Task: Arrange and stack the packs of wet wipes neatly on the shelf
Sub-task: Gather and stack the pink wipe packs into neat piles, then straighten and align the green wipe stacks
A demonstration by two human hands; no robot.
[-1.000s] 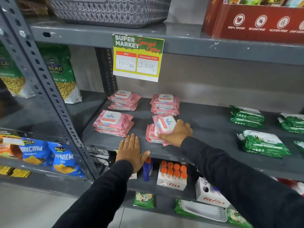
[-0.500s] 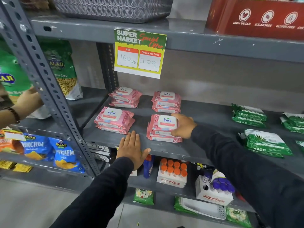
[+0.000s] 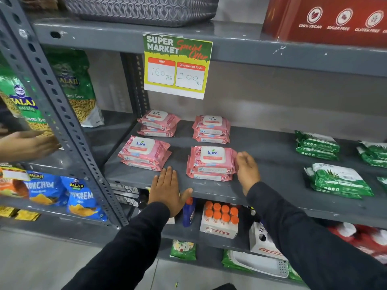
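Note:
Pink packs of wet wipes sit in short stacks on the grey shelf: a back left stack, a back right stack, a front left stack and a front right stack. My right hand is beside the front right stack's right edge, fingers loosely curled, holding nothing. My left hand lies flat and open on the shelf's front edge, between the two front stacks.
Green wipe packs lie to the right on the same shelf. A yellow price sign hangs from the shelf above. Another person's hand reaches in at the left by the snack bags. Bottles stand on the shelf below.
My right hand laid the tilted pack flat on the front right stack, then slid off to its right side. My left hand stayed put. Another person's hand appeared at the left.

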